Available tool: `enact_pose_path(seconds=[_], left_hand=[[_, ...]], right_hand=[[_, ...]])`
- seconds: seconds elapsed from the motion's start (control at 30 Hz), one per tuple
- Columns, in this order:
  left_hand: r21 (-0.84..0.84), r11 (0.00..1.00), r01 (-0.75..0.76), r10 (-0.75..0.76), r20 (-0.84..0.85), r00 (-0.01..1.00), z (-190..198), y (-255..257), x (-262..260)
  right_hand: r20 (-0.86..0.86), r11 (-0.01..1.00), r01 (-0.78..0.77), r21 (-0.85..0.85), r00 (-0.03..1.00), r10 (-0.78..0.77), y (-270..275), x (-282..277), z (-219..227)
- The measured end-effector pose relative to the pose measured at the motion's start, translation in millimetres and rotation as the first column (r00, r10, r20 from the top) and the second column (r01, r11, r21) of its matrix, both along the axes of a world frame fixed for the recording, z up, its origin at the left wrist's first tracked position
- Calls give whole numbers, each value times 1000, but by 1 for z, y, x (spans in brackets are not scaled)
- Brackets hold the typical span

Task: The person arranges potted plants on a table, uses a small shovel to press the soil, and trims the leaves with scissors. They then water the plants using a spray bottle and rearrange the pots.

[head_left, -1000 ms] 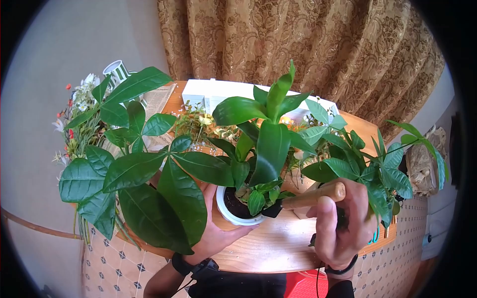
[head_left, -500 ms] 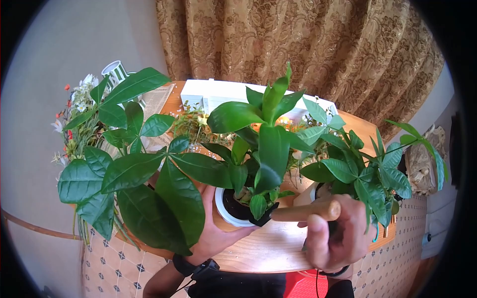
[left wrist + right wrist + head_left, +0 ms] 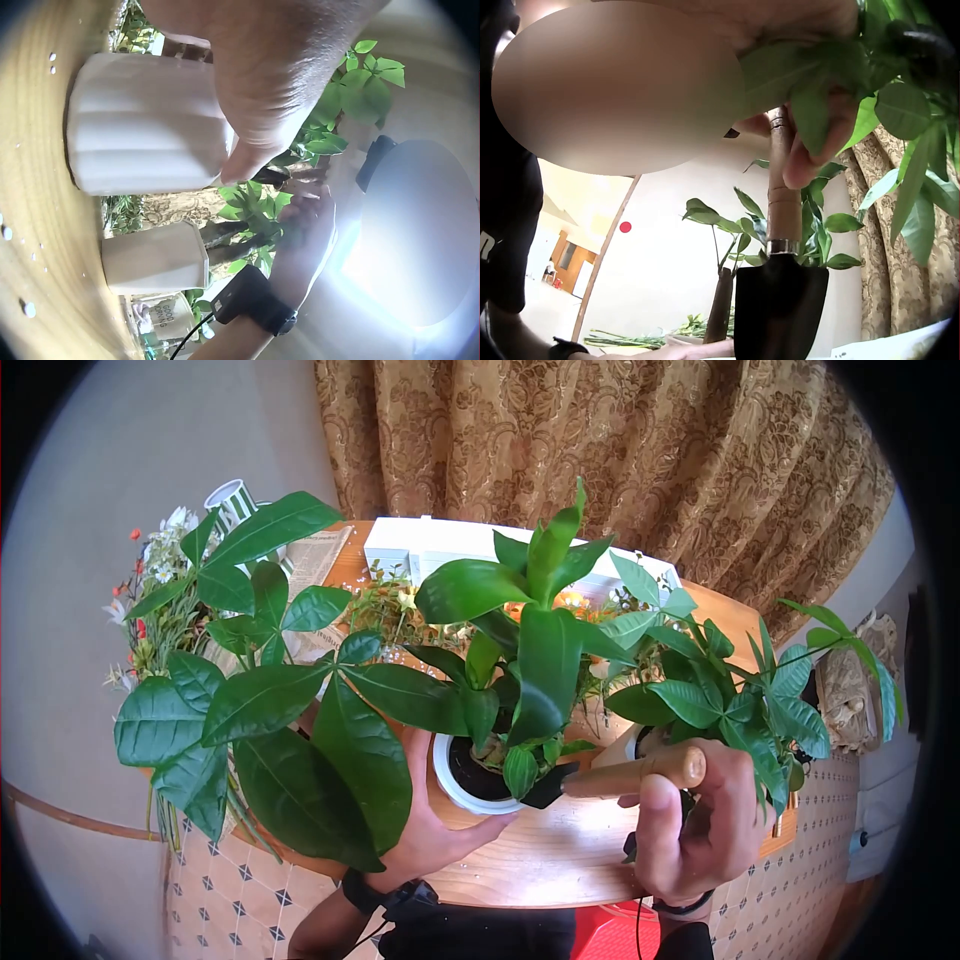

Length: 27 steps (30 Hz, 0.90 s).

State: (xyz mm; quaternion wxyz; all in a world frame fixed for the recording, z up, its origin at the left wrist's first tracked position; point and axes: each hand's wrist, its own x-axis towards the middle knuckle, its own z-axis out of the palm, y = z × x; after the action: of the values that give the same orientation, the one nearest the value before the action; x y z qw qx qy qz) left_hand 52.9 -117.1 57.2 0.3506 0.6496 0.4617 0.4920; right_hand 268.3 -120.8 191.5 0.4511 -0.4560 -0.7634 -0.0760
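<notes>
A small trowel with a wooden handle (image 3: 640, 772) is gripped in my right hand (image 3: 705, 825); its black blade (image 3: 548, 788) lies at the right rim of a white pot (image 3: 458, 792) holding dark soil and a broad-leaved plant (image 3: 548, 660). In the right wrist view the black blade (image 3: 781, 307) points down below the fingers. My left hand (image 3: 435, 840) rests around the pot's left and near side, thumb along the rim. The left wrist view shows that hand (image 3: 262, 75) against the ribbed white pot (image 3: 142, 127). Large leaves cover part of the left hand.
A second white pot (image 3: 157, 259) with a plant stands to the right. Leafy stems (image 3: 340, 760) spread over the left side. White and red flowers (image 3: 165, 560), newspaper (image 3: 318, 555), a striped cup (image 3: 230, 502) and a white box (image 3: 440, 545) lie farther back on the wooden table (image 3: 570, 860).
The trowel and my right hand shifted slightly toward me and left, then back to the right. The left hand has stayed at the pot, which has barely moved.
</notes>
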Motion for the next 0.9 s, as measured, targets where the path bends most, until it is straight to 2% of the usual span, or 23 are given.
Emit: enact_pose_path(seconds=[0.07,0.13,0.23,0.37,0.47,0.53,0.63,0.67,0.7,0.77,0.8,0.83,0.9], left_hand=[[-17,1000,11,-11,6,1000,0,0,0],[63,998,24,-21,-45,999,1,0,-1],[11,1000,7,-6,-34,999,-6,-2,-2],[5,1000,-21,21,-40,999,-10,-3,0],[-4,999,-37,37,-47,998,-3,-2,2],[107,994,-33,39,-60,997,1,2,2],[97,991,-92,92,5,996,7,2,7],[96,991,-92,92,5,996,10,1,6],[82,990,-111,114,-27,993,14,1,6],[69,989,-129,133,-61,989,15,1,6],[96,985,-141,149,-74,986,13,1,6],[122,981,-153,164,-86,983,13,1,7],[142,976,-164,184,-147,972,15,1,6]], right_hand=[[41,1000,-26,0,999,26,3,0,2],[80,997,-67,23,995,65,5,-2,3],[147,997,-57,60,988,48,6,0,3],[97,997,-45,70,995,38,2,3,-3],[150,997,-36,66,988,26,-3,3,1],[101,995,-93,35,991,89,-10,0,7],[56,999,-42,29,998,40,-28,-1,9],[79,997,-4,-80,997,11,-36,3,15],[79,997,-4,-81,997,11,-38,5,24],[6,928,-270,-258,960,281,-37,7,40],[44,966,-175,-188,982,186,-36,-4,40],[45,967,-175,-188,982,186,-37,-9,30],[-11,996,21,-82,1000,-22,-37,-15,1]])
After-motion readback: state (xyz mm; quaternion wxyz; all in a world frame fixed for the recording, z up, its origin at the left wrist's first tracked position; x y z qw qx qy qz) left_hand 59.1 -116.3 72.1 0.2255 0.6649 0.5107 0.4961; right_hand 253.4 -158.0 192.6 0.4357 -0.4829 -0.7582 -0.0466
